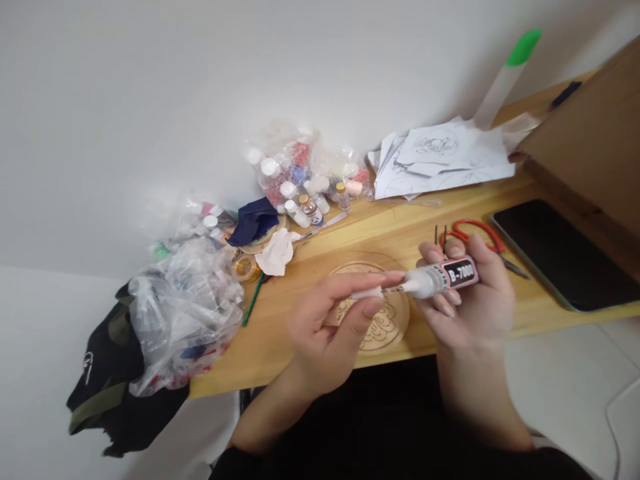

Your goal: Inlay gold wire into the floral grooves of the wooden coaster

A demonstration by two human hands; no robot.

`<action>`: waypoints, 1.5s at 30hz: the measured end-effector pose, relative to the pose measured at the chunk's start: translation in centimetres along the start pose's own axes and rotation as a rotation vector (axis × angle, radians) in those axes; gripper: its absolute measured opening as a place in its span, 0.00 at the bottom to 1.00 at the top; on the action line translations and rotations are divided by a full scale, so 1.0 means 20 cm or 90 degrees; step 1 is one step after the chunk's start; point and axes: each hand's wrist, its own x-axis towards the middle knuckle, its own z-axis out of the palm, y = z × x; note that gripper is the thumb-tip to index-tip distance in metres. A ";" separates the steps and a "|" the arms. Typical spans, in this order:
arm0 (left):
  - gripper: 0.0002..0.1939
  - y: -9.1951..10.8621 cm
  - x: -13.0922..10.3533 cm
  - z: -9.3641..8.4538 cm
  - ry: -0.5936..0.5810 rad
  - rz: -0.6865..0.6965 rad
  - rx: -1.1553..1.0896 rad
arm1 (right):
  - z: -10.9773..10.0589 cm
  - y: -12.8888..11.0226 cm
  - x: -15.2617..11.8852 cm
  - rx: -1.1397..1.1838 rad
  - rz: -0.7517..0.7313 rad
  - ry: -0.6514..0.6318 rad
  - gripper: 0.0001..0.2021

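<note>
Plain pale wall [150,100] is rising behind a crowded wooden worktop [273,320], where a person in dark clothing is working with two bare hands. At the right end, a cardboard box [595,127] is standing beside a dark-screened phone [565,253]. Opposite, a clear plastic bag [185,307] is resting against a black cloth item [110,353], and loose drawing sheets [445,160] are lying near the wall, all seemingly pushed outward to leave working room. An engraved wooden disc [390,327] is lying flat below the hands near the front edge, probably placed there for easy reach; red-handled scissors [495,233] are sitting beyond the right hand [480,300].

That hand is gripping a tube marked B-7000 [445,277], fingers curled around its body, seemingly to steady it sideways above the worktop. The left hand [325,327] is pinching a small white cap [367,293] between thumb and forefinger, apparently keeping it in line with the tube's nozzle [407,287]. Whether the slender tip between them is reaching inside the cap is too small to tell.
</note>
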 end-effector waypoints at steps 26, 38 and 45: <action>0.11 -0.01 0.01 0.01 0.000 0.003 -0.043 | 0.01 -0.01 -0.03 0.088 0.037 0.052 0.09; 0.14 -0.03 0.05 -0.03 -0.064 0.007 -0.033 | -0.04 -0.01 -0.02 0.031 -0.017 0.041 0.11; 0.12 -0.02 0.07 -0.01 -0.065 -0.048 -0.139 | -0.06 0.00 -0.03 0.059 -0.007 0.027 0.11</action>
